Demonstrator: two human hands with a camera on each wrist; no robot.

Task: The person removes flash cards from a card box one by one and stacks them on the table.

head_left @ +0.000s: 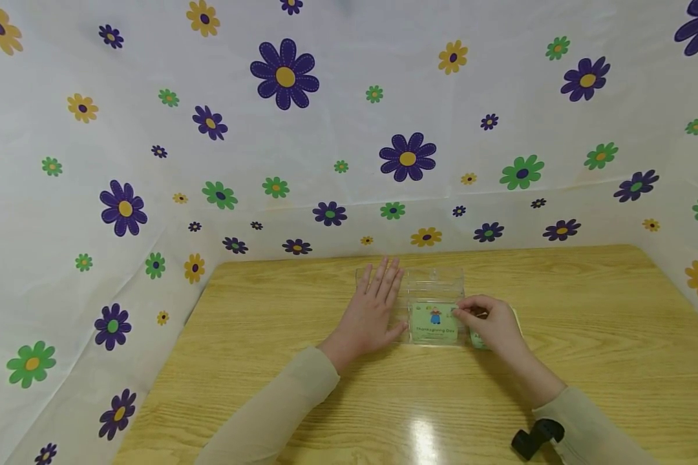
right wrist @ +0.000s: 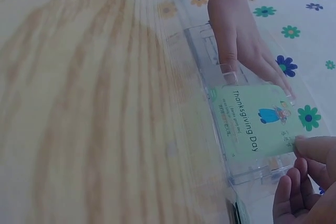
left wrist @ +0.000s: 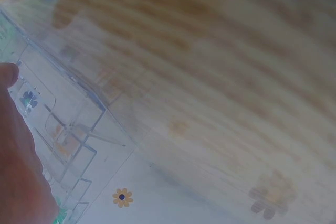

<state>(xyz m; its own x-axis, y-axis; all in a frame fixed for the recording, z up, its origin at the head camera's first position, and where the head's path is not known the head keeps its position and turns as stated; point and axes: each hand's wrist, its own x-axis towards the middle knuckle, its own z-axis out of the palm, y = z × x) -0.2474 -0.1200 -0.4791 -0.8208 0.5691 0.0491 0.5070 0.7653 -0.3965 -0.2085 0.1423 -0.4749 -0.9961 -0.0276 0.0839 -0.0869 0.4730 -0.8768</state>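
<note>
In the head view the clear case [head_left: 436, 303] is pinned flat by the open left hand [head_left: 372, 313], in the left-wrist view it might skid on the table [left wrist: 210, 51], and in the right-wrist view the card [right wrist: 257, 121], pinched by the right hand [right wrist: 307, 182], could be creased.

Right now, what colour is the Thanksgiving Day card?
Light green, clearest in the right wrist view: the Thanksgiving Day card.
</note>
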